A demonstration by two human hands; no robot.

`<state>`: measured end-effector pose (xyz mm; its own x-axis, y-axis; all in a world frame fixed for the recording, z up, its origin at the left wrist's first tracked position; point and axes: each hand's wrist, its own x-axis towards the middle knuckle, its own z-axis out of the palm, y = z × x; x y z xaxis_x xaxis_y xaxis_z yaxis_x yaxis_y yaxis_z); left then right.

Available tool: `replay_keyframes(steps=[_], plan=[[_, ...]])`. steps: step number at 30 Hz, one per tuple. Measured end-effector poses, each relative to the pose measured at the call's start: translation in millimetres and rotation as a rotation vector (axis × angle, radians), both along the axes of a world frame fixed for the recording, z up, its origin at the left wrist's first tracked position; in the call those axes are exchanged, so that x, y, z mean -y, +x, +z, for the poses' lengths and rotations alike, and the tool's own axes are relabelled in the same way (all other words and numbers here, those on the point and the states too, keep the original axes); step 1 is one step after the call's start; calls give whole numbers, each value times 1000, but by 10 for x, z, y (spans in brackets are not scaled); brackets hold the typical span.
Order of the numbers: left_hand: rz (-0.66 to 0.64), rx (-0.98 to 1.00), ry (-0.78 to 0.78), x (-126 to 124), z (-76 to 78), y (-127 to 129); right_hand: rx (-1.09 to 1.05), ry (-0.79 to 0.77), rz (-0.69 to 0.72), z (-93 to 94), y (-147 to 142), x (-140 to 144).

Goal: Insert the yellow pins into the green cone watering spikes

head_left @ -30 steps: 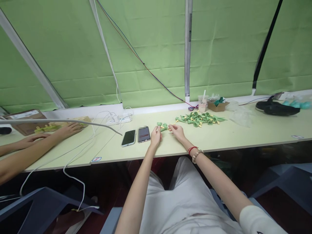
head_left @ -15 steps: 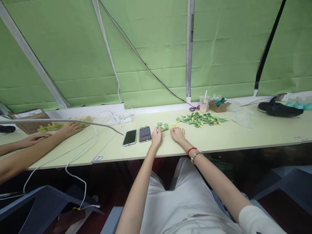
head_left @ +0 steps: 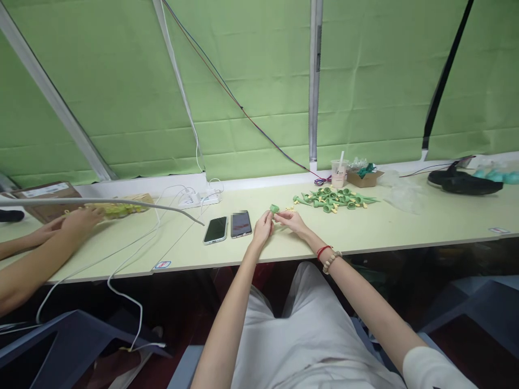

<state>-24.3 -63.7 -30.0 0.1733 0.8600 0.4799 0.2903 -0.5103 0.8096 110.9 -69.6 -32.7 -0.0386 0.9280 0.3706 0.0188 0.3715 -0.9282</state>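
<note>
My left hand (head_left: 263,227) and my right hand (head_left: 291,221) meet over the pale green table (head_left: 365,232), fingertips pinching one small green plastic piece (head_left: 274,208) between them. A tiny yellow part (head_left: 289,208) lies on the table just behind my right hand. Farther right sits a pile of green and yellow plastic pieces (head_left: 334,198). My right wrist wears a red string and a bead bracelet (head_left: 329,257).
Two phones (head_left: 227,227) lie left of my hands. A power strip (head_left: 198,198) with white cables sits behind them. A cup with a straw (head_left: 338,173), a small box (head_left: 364,175), black items (head_left: 462,181). Another person's hands (head_left: 77,221) work at far left by a cardboard box (head_left: 44,194).
My right hand left the table and came to my left hand; both now hold the green piece, lifted slightly. The other person's hands drew back left.
</note>
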Motion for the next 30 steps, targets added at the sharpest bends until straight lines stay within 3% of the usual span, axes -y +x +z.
replay_keyframes(steps=[10, 15, 25, 30], plan=[[-130, 123, 21, -1, 38, 19, -231, -342, 412, 77, 41, 105], [-189, 114, -3, 79, 104, 17, -292, -448, 460, 94, 87, 108], [-94, 98, 68, 26, 77, 7, -357, -344, 336, 111, 35, 110], [37, 95, 126, -8, 52, -8, -214, -78, 64, 26, -27, 58]])
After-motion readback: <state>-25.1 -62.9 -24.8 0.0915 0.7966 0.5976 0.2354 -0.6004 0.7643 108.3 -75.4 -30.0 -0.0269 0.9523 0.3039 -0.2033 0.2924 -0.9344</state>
